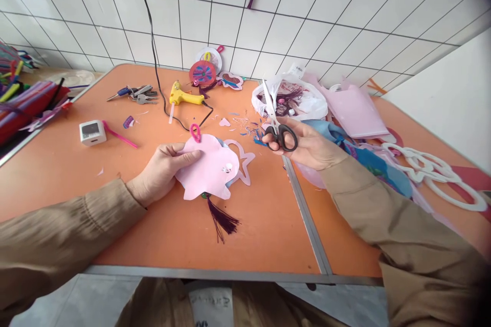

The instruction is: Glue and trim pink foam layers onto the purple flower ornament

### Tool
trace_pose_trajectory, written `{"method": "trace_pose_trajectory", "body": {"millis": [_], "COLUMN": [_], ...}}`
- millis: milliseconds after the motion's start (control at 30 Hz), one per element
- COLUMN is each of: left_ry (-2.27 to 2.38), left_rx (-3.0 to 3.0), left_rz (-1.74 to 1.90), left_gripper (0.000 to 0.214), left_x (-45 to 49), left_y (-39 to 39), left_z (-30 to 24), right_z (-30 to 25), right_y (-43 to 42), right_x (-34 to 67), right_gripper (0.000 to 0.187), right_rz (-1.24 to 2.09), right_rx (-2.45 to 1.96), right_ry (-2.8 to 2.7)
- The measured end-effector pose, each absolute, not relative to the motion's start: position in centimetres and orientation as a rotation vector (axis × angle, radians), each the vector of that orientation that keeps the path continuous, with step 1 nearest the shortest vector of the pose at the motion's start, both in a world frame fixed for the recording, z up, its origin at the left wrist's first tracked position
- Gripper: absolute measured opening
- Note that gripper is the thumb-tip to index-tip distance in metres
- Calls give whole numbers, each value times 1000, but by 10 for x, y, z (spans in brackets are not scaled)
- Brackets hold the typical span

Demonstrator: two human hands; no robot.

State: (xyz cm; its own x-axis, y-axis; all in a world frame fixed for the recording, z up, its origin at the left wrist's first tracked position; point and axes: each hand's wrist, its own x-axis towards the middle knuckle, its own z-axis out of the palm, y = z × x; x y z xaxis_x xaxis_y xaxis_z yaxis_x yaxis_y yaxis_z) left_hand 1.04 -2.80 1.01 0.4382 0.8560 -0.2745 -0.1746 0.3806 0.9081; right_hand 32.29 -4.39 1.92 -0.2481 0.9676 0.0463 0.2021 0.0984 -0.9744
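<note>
My left hand [159,172] grips the left edge of a pink cloud-shaped paper ornament [210,169] just above the orange table [161,230]. The ornament has a pink loop on top, a small drawn face and a dark purple tassel [222,222] hanging below. A pink outline offcut [244,162] lies under its right side. My right hand [307,145] holds black-handled scissors [276,122] by the handles, blades pointing up and slightly apart, to the right of the ornament.
A yellow glue gun [184,96] with a black cord, keys [135,93], a small white device [91,132], finished round ornaments [204,72], a plastic bag [291,98], pink and blue sheets [355,112] and white ring cutouts [441,176] lie about. Pipe cleaners [23,102] are piled at left. Paper scraps litter the middle.
</note>
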Motion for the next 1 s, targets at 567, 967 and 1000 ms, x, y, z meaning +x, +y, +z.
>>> {"method": "trace_pose_trajectory", "body": {"millis": [567, 967, 1000], "left_ry": [774, 845, 849], "left_rx": [1202, 1256, 1254], "left_rz": [784, 779, 775], "left_gripper": [21, 28, 28], "left_x": [0, -3, -2], "left_y": [-22, -20, -19], "left_z": [5, 6, 6], "right_z": [15, 13, 13], "right_y": [-77, -89, -90], "right_x": [268, 264, 263], "right_gripper": [65, 68, 67], "right_rz": [1484, 1489, 1481], "right_rx": [-834, -1059, -1073], "right_ry": [-1979, -1826, -1809]}}
